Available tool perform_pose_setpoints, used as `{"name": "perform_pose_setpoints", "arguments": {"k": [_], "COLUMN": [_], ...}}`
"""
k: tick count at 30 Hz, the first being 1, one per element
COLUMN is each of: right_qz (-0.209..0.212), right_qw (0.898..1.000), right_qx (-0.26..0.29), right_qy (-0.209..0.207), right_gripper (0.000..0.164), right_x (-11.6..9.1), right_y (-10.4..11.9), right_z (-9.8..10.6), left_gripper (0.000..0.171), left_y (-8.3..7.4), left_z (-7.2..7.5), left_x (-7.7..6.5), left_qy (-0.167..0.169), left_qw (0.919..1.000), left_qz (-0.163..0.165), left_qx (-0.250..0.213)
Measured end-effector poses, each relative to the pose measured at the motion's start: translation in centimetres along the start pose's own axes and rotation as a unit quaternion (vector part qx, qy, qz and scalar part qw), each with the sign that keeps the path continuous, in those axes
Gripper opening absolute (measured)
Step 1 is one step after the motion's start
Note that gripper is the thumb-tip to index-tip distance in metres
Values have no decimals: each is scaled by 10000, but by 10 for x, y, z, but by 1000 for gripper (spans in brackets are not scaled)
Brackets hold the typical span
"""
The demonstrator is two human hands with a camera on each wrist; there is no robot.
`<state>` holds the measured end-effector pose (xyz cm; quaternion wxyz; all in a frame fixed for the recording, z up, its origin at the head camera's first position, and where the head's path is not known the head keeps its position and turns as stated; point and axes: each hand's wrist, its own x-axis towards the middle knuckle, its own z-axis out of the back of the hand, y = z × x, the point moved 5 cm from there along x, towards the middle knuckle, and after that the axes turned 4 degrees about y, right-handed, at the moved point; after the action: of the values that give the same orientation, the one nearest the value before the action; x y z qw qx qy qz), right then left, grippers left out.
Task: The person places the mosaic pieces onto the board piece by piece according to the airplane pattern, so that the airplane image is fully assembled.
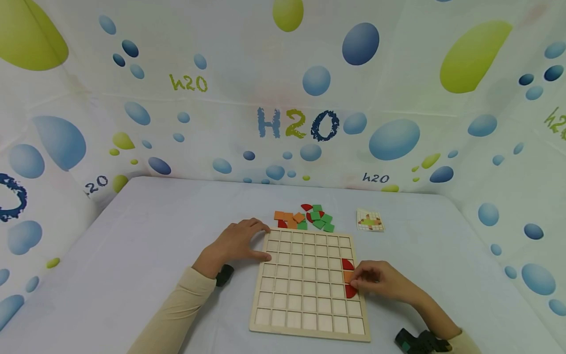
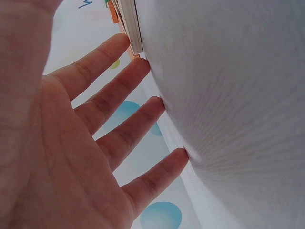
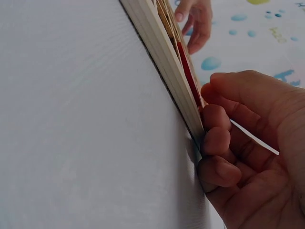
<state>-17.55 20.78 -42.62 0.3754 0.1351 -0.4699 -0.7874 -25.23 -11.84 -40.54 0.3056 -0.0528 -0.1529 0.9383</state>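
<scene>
Gridded wooden board (image 1: 309, 335), with an orange square (image 1: 348, 277) seen in its right-hand column between two red quarter-round pieces (image 1: 347, 264). The board's left edge is touched by the left hand (image 1: 239, 241), its fingers extended and grasping nothing. At the right edge, the orange square is met by the right hand (image 1: 384, 281), fingers bent; whether it is pinched or merely touched cannot be told. Were the square caught by a fingertip, it could be tipped from its cell; were the board pushed, the loose tiles (image 1: 315, 216) beyond its far edge could be scattered. The board is supported by a white-covered table (image 1: 132, 275); behind it, a bubble-printed backdrop (image 1: 247, 59) is seen.
</scene>
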Motion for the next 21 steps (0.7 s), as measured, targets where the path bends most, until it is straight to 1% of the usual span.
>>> {"name": "perform_pose_setpoints", "arguments": {"k": [7,15,18,21], "right_qz": [-278,-502,-569,-533], "right_qw": [9995,9981,9974,9974], "right_qx": [90,-237,-337,-439], "right_qy": [-71,-273,-279,-201], "right_gripper": [8,6,5,5], "right_x": [7,17,22,27], "right_y": [-3,-5,-3,-1], "right_z": [1,4,7,10], "left_gripper": [63,64,64,64], "left_y": [1,3,2,1], "left_z": [0,-4,-4,-3], "left_x": [-1,1,0,0], "left_qy": [-23,28,48,52], "left_qw": [10000,10000,10000,10000], "left_qz": [6,41,54,74], "left_qx": [-18,-14,-27,-39]}}
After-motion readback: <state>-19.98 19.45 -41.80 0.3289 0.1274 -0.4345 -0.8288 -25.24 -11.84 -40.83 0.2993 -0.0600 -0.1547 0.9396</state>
